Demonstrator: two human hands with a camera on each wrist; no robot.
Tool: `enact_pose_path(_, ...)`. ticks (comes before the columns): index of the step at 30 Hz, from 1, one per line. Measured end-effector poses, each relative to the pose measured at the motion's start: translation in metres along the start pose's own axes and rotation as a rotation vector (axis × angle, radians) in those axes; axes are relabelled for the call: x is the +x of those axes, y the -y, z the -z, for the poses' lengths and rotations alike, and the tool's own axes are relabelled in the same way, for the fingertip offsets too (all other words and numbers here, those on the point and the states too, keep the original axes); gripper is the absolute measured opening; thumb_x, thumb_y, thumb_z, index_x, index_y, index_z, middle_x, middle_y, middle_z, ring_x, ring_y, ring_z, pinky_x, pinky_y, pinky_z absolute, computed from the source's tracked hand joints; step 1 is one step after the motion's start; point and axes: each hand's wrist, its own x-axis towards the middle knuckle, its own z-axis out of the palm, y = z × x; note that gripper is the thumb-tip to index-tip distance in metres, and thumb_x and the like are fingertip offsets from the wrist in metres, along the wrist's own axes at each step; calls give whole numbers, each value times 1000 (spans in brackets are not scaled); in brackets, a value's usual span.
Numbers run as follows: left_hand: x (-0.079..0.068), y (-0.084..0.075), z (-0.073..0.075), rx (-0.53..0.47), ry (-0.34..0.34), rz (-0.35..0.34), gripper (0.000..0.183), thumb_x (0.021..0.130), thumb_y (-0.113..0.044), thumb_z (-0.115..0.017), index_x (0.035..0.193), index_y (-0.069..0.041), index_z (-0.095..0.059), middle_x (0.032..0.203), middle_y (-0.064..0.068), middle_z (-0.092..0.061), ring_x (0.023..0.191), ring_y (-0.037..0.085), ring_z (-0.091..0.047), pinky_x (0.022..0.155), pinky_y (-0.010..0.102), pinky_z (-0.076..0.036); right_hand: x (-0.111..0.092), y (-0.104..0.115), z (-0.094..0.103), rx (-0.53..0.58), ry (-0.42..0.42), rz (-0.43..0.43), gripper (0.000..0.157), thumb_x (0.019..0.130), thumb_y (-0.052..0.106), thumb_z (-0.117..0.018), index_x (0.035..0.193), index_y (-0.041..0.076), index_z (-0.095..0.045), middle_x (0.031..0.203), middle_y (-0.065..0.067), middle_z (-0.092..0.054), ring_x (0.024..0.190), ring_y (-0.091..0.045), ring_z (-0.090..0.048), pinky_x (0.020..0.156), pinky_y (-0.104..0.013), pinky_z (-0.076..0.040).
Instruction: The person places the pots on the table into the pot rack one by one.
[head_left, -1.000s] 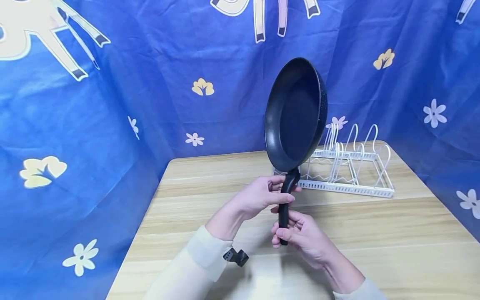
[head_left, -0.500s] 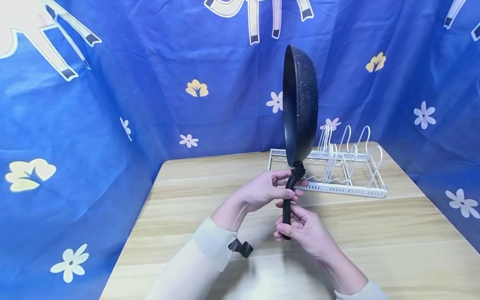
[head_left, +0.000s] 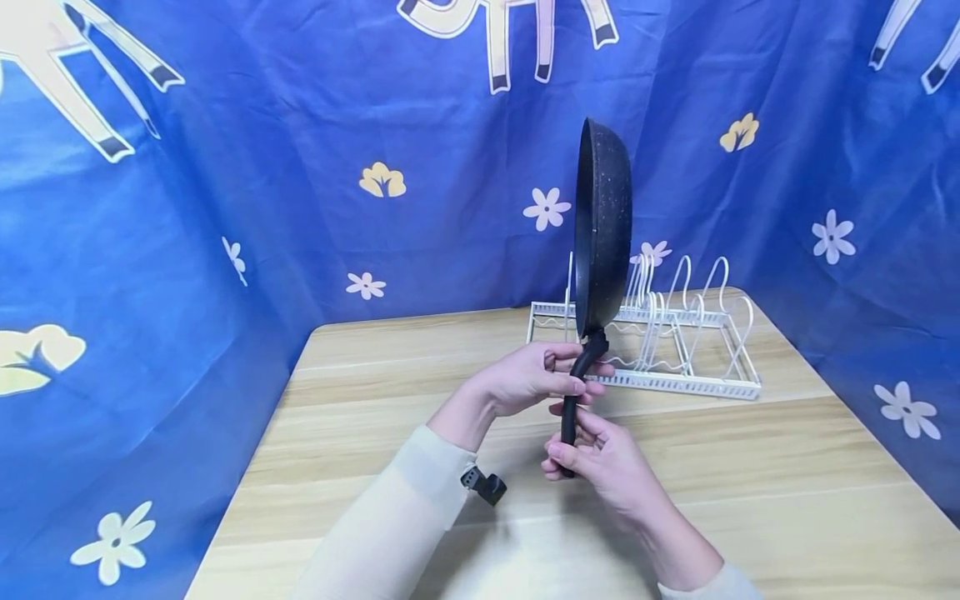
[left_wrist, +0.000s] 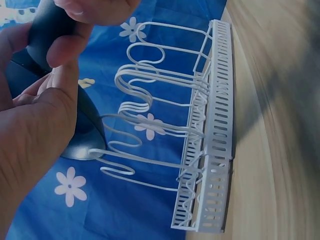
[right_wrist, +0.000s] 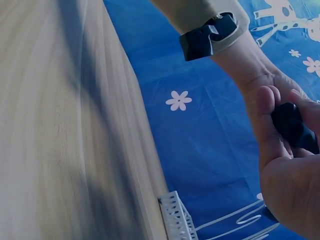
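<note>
A black frying pan stands on edge in the air in the head view, handle down, its speckled outer side facing right. My left hand grips the upper part of the handle near the pan. Lower down, my right hand holds the handle's end between thumb and fingers. Behind the pan a white wire rack rests on the table, partly hidden by the pan and left hand. In the left wrist view the rack shows its upright wire loops, with the pan partly behind the hand.
The wooden table spans the lower part of the head view. Blue patterned cloth hangs behind it and along both sides. A small black camera is strapped to the left wrist.
The pan has turned about its handle, from showing its dark inside to nearly edge-on. It rose, then came down slightly. Both hands keep their hold, and the head view has shifted a little.
</note>
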Motion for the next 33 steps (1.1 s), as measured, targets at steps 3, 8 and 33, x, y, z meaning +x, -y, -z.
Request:
enact_pose_path(3,0,3,5,-4,0,-5,64,100,6,-58,161,7,-41,162,35,-48,111,6,-76,98,25,-58,4,-2,-3,22,-4,-6,63,100,2,-73,154,-14,-44,97,-2,-73,83,-12,-79,86,-35,-69)
enact_pose_path(8,-1,5,15,-6,9,3,65,100,4,-58,162,8,-38,162,36,-47,112,6,-76,99,24,-57,11,-4,-10,56,-14,-30,62,101,-1,-71,154,-14,-43,96,1,-72,83,-10,-79,85,-33,-69)
enact_pose_path(33,17,58,45,-112,22,129,57,104,1,-52,160,6,-43,167,33,-40,108,6,-73,69,20,-48,25,-34,-7,204,-52,-167,64,105,-2,-63,158,-16,-31,96,7,-71,86,-8,-75,85,-27,-67)
